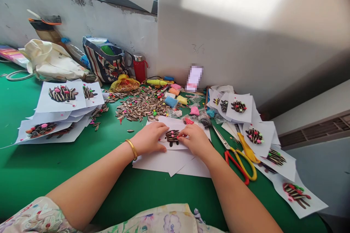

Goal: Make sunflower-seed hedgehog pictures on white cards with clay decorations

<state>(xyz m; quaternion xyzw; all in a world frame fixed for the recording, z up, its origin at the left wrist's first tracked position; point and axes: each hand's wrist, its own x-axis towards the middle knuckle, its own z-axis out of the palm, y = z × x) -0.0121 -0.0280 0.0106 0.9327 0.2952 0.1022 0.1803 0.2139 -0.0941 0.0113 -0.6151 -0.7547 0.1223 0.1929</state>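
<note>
On the green table [109,185], mid-view between the two hands, lay the seed hedgehog [172,136], set on a white card [182,146] atop loose white sheets [166,164]. Fingertips crowded both ends of it; the face side was partly covered by the left hand [153,137], and the rear edge ran up to the right hand's [195,140] fingers. Look: dark body, pale-edged striped sunflower seeds in rows, small pink balls on top, two dark stubby feet below. Long axis roughly left-right across the view; face end pointed left, feet toward the wearer.

Left hand: thumb and fingers apart, resting on the card beside the face, not closed around anything visible. Right hand: thumb and index finger bent close together at the rear end; a reddish spot showed at the fingertips, too small to tell whether a held ball or one already on the body, so grip unclear.

Sunflower seed pile [140,105] behind the left hand, colored clay packs [171,102] by it. Scissors [237,158] and yellow utility knife [247,148] right of the right hand. Finished-looking hedgehog cards stacked at left [76,105] and right [262,138], some overlapped. Phone-like object [194,78] by the wall was pixelated, contents unreadable.
</note>
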